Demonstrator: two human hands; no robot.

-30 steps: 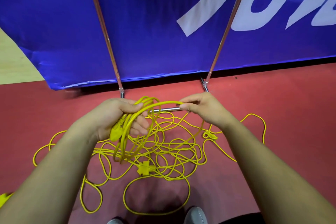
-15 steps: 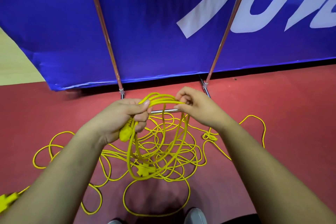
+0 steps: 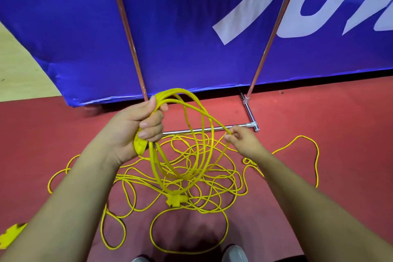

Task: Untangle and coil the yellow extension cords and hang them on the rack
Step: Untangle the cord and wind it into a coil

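My left hand (image 3: 140,127) grips a bundle of several yellow cord loops (image 3: 191,134) together with a yellow plug end (image 3: 140,147) at its heel. The loops hang down in front of me. My right hand (image 3: 242,140) pinches the outermost strand at the coil's right side. Below, a tangle of yellow extension cord (image 3: 180,178) sprawls on the red floor, with a yellow multi-outlet end (image 3: 176,198) lying in its middle. The metal rack (image 3: 204,129) stands just behind: a low chrome crossbar and two slanted poles.
A blue banner (image 3: 191,27) with white lettering stands behind the rack. Another yellow outlet end (image 3: 11,235) lies at the lower left edge. A loose cord loop (image 3: 306,144) runs out to the right. My shoes (image 3: 234,254) show at the bottom.
My left hand has lifted the coil higher. My right hand has left the top of the coil and moved down and right along a strand, widening the newest loop.
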